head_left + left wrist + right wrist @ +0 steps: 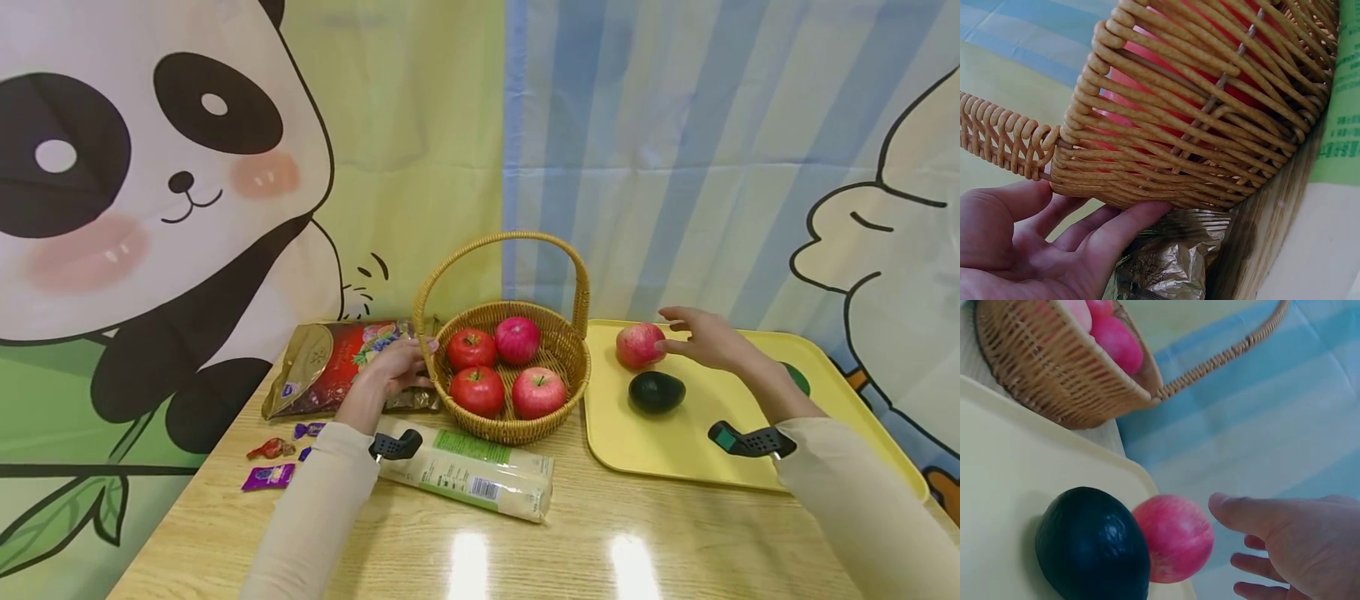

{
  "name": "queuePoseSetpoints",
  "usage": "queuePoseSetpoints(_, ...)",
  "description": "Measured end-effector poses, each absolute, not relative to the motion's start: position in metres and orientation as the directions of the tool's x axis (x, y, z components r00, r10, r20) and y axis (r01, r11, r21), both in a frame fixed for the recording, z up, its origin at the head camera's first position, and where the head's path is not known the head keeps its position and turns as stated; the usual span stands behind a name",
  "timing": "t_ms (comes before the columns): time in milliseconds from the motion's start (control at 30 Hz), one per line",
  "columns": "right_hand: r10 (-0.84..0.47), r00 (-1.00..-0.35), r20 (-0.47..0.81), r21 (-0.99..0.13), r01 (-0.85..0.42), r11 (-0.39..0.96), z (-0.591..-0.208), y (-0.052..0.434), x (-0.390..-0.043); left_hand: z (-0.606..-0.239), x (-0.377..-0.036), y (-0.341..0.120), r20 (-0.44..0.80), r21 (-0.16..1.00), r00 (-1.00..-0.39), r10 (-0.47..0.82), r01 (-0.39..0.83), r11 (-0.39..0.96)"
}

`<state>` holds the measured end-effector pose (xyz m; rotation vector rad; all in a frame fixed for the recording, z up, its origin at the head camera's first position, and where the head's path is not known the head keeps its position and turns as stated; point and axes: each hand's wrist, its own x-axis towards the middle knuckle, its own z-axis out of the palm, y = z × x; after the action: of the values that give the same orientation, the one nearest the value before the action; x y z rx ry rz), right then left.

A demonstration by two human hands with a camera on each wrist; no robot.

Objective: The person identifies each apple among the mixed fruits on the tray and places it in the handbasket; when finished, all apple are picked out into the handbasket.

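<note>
Just ahead of my right hand [708, 340], grip open and empty, the pink apple [640, 345] sat on the yellow tray [675, 450] touching the avocado [656, 392]. I judged a top grasp safest, while my open left hand [396, 367] steadied the basket [555, 400].

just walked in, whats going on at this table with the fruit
A person steadies a wicker basket with the left hand, fingers straight against its side. Four red fruits, apples and tomatoes, lie inside. The right hand is open, reaching over a yellow tray toward a red apple beside a dark avocado, not gripping it yet.
</note>
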<state>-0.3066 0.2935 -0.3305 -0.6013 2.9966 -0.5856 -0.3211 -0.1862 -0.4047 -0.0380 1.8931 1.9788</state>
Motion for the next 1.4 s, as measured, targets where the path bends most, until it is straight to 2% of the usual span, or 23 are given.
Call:
queuePoseSetpoints(333,-0.249,-0.967,-0.048,-0.378,-0.213,0.901,-0.349,0.301,-0.324,-0.406,-0.320,-0.187,-0.292,0.951,-0.919,0.264,-0.307,-0.019)
queuePoseSetpoints(500,-0.217,-0.969,-0.114,-0.401,-0.155,0.903,-0.356,0.295,-0.328,-0.407,-0.321,-0.187,-0.301,0.948,-0.918,0.258,-0.317,-0.022)
queuePoseSetpoints(933,-0.140,-0.972,-0.187,-0.475,-0.035,0.879,-0.365,0.276,-0.337,-0.409,-0.320,-0.184,-0.309,0.941,-0.913,0.267,-0.333,-0.052)
queuePoseSetpoints(1400,-0.157,-0.970,-0.184,-0.484,-0.050,0.874,-0.366,0.273,-0.342,-0.406,-0.320,-0.186,-0.300,0.943,-0.914,0.272,-0.328,-0.064)
